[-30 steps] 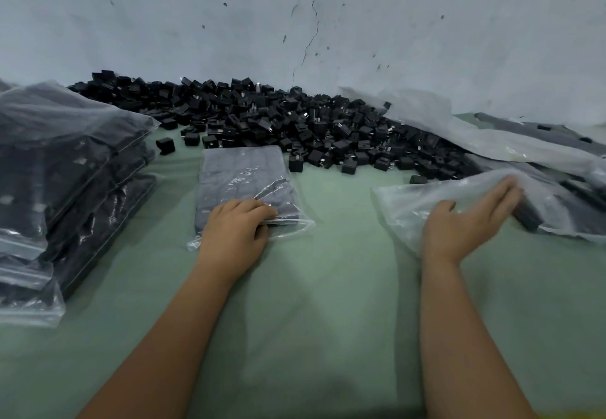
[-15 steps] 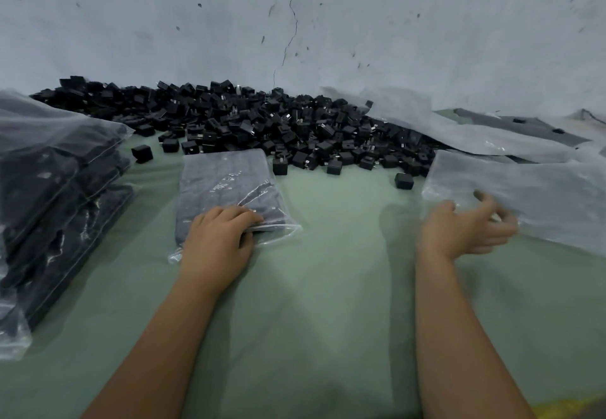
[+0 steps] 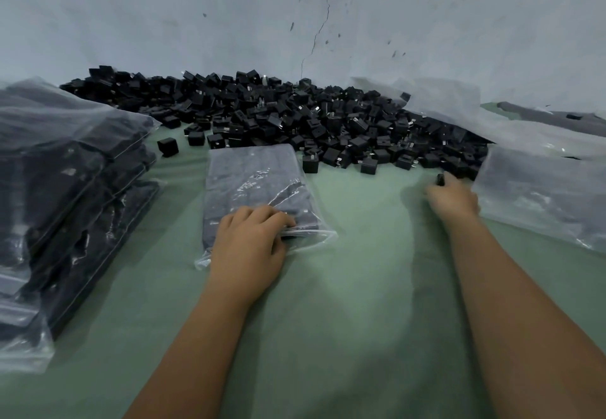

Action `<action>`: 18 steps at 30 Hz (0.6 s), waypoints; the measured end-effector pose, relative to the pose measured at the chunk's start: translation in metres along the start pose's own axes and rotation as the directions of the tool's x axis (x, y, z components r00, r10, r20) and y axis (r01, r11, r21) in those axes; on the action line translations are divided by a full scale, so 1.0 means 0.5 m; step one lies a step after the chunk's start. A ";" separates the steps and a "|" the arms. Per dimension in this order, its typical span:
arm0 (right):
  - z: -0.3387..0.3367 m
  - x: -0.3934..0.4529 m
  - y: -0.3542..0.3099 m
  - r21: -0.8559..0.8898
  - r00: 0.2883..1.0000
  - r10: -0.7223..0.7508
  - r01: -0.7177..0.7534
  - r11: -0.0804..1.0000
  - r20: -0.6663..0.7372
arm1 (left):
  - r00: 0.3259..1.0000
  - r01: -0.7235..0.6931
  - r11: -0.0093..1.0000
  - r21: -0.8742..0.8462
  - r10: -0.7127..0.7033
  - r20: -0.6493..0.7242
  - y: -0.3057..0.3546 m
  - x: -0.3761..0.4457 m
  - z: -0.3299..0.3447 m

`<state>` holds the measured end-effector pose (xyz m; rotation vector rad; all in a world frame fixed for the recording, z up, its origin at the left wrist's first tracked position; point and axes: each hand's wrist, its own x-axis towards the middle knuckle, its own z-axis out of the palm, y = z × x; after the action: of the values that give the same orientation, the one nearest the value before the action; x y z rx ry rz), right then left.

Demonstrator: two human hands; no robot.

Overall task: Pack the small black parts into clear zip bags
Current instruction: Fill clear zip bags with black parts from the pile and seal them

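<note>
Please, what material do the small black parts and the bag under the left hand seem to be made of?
Small black parts: probably matte moulded plastic, judging by dull boxy faces; some show small metal-looking prongs.
Bag: thin clear plastic film, glossy, with wrinkles and bright glints.

Views: 1, head-worn, wide-angle.
Position: above the near edge of a green surface, at the person's head height, close over the work.
Facing: forward and down, toward a pale cracked wall that closes the far side.
Nearness: both forearms enter from the bottom edge; the left hand and right hand sit mid-frame, within arm's reach of the lens.
Coverage: pile of black parts across the middle distance against the wall; stacked filled bags at the left edge, clear bags at the right edge.
Distortion: straight edges bow near the borders.
Shared field: none, single view.
</note>
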<state>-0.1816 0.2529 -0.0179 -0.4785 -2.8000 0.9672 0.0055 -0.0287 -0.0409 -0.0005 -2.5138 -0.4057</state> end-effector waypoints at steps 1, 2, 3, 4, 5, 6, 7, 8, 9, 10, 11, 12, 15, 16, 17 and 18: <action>0.011 0.000 -0.006 -0.047 0.999 -0.033 0.032 0.998 -0.013 | 1.000 0.002 1.000 -0.004 -0.002 0.006 -0.002 0.001 0.000; 0.024 -0.004 -0.016 -0.055 0.997 -0.073 0.071 0.996 -0.040 | 1.000 0.004 1.000 -0.007 -0.004 0.011 -0.004 0.002 -0.001; 0.037 -0.012 -0.027 -0.044 0.991 -0.111 0.108 0.993 -0.070 | 1.000 0.006 1.000 -0.010 -0.006 0.014 -0.005 0.002 -0.001; 0.051 -0.022 -0.040 -0.039 0.985 -0.144 0.140 0.989 -0.097 | 1.000 0.010 1.000 -0.014 -0.009 0.017 -0.006 0.002 -0.001; 0.065 -0.034 -0.053 -0.047 0.979 -0.166 0.162 0.986 -0.119 | 1.000 0.012 1.000 -0.019 -0.012 0.019 -0.006 0.001 -0.002; 0.079 -0.046 -0.066 -0.060 0.974 -0.178 0.171 0.983 -0.140 | 1.000 0.015 1.000 -0.027 -0.015 0.021 -0.006 0.000 -0.002; 0.091 -0.057 -0.079 -0.069 0.968 -0.188 0.179 0.981 -0.163 | 1.000 0.019 0.999 -0.035 -0.018 0.023 -0.006 0.000 -0.002; 0.101 -0.070 -0.090 -0.062 0.962 -0.207 0.199 0.978 -0.181 | 0.999 0.023 0.999 -0.042 -0.022 0.028 -0.007 0.000 -0.002; 0.110 -0.079 -0.099 -0.020 0.954 -0.230 0.231 0.973 -0.191 | 0.999 0.027 0.999 -0.047 -0.025 0.035 -0.007 0.000 -0.002; 0.118 -0.089 -0.105 0.081 0.951 -0.248 0.266 0.960 -0.184 | 0.999 0.030 0.998 -0.051 -0.028 0.044 -0.008 0.001 -0.002; 0.123 -0.101 -0.110 0.223 0.952 -0.258 0.290 0.931 -0.163 | 0.998 0.032 0.998 -0.054 -0.029 0.052 -0.009 0.002 -0.003; 0.125 -0.114 -0.114 0.357 0.954 -0.265 0.298 0.885 -0.139 | 0.998 0.033 0.998 -0.059 -0.029 0.057 -0.009 0.002 -0.003; 0.129 -0.155 -0.117 0.539 0.950 -0.301 0.295 0.789 -0.079 | 0.997 0.039 0.996 -0.080 -0.034 0.062 -0.008 0.003 -0.005; 0.132 -0.168 -0.118 0.550 0.945 -0.315 0.307 0.776 -0.082 | 0.997 0.041 0.995 -0.088 -0.035 0.063 -0.008 0.003 -0.006; 0.134 -0.183 -0.118 0.554 0.939 -0.329 0.328 0.765 -0.102 | 0.997 0.043 0.994 -0.097 -0.037 0.064 -0.007 0.003 -0.008; 0.136 -0.200 -0.118 0.549 0.930 -0.341 0.356 0.756 -0.134 | 0.997 0.046 0.993 -0.105 -0.039 0.065 -0.007 0.002 -0.009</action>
<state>-0.1184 0.1356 -0.0375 0.1156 -2.2715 1.5820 0.0068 -0.0333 -0.0380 -0.0012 -2.5545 -0.5647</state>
